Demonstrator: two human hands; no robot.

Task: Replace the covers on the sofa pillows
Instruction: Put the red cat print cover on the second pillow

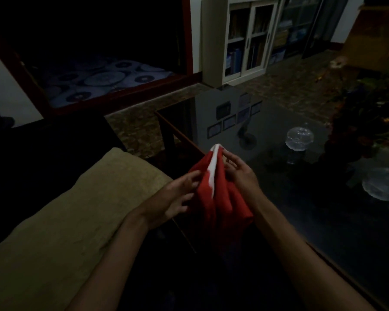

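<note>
A red pillow cover [220,198] with a white strip along one edge hangs bunched between my hands, over the near corner of the glass table. My right hand [240,171] pinches its upper edge near the white strip. My left hand [180,196] grips the cloth's left side with curled fingers. A bare beige pillow [72,221] lies on the dark sofa to the left, under my left forearm.
A dark glass coffee table [279,122] with a wooden frame stands ahead. It carries a glass dish [300,139], a second glass bowl [384,187] and a flower arrangement [368,122]. A white bookcase [245,39] stands at the back. The room is dim.
</note>
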